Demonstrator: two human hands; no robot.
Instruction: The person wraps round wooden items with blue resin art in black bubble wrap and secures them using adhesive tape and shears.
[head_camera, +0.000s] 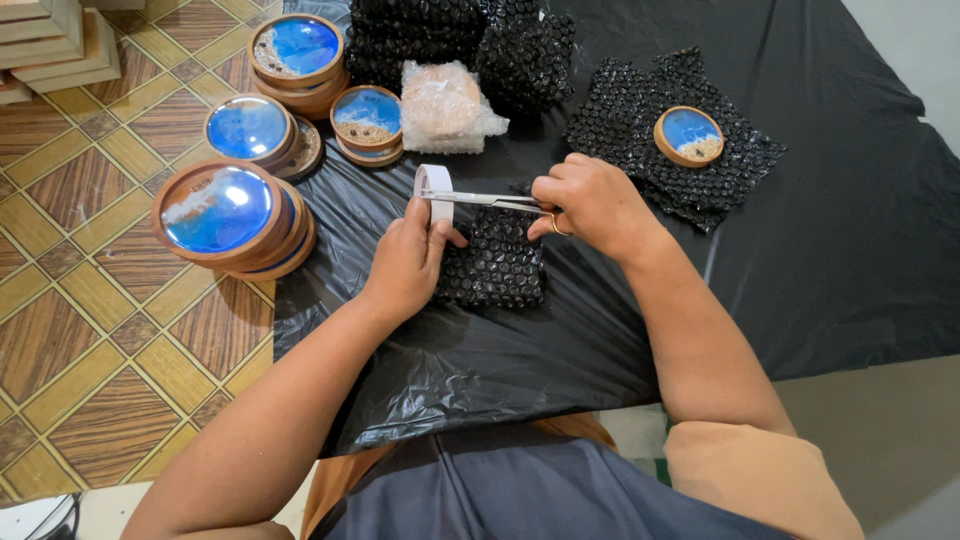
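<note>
stacks: far left of the black bubble-wrapped bundle, round wooden discs with glossy blue resin tops (222, 212) sit piled on the patterned floor, more of them further back

left hand (408, 262): just left of the bundle, fingers clenched on a small roll of white tape (434, 190) with the free strip held up

scissors: slim silver scissors (487, 200) run across just above the bundle, tips right at the tape strip

bundle: the black bubble-wrapped bundle (495, 265) lies on the black plastic sheet (820, 250) spread over the floor, under both hands, touching the left one

right hand (592, 203): up and right of the bundle, fingers grasping the scissor handles

pink parcel: a disc in clear bubble wrap (445, 105) sits behind the bundle, next to a heap of black bubble wrap (470, 40)

open sheet: well right of the bundle, one small wood-and-blue-resin disc (688, 135) rests on a flat piece of black bubble wrap (700, 160)

step: looks like cutting a length of tape to seal the bundle, so wrapping is mostly done on this one

next move: I'd say keep the strip taut and square to the blades so it snips clean and doesn't fold onto itself
</note>
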